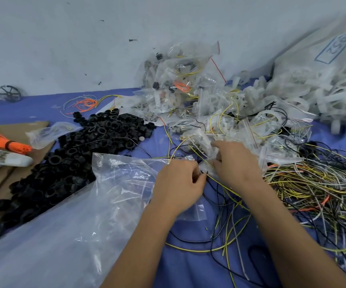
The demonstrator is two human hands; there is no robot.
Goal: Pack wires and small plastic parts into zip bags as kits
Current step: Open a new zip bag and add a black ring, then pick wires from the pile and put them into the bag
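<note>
My left hand (180,182) pinches the ends of black and yellow-green wires (224,204) at the centre of the blue table. My right hand (233,161) sits just to its right, fingers closed on a small clear zip bag (204,144) with wires in it. The wires trail down between my forearms. A tangle of loose wires (313,188) lies to the right. A heap of black plastic rings (80,154) spreads to the left. Filled zip bags (180,80) are piled at the back.
A large clear plastic bag (68,221) covers the near left. Cardboard (5,183) holds an orange wire bundle (3,143) and a white glove (3,161). White plastic parts (323,94) spill from a sack (334,42) at the right. The wall rises behind.
</note>
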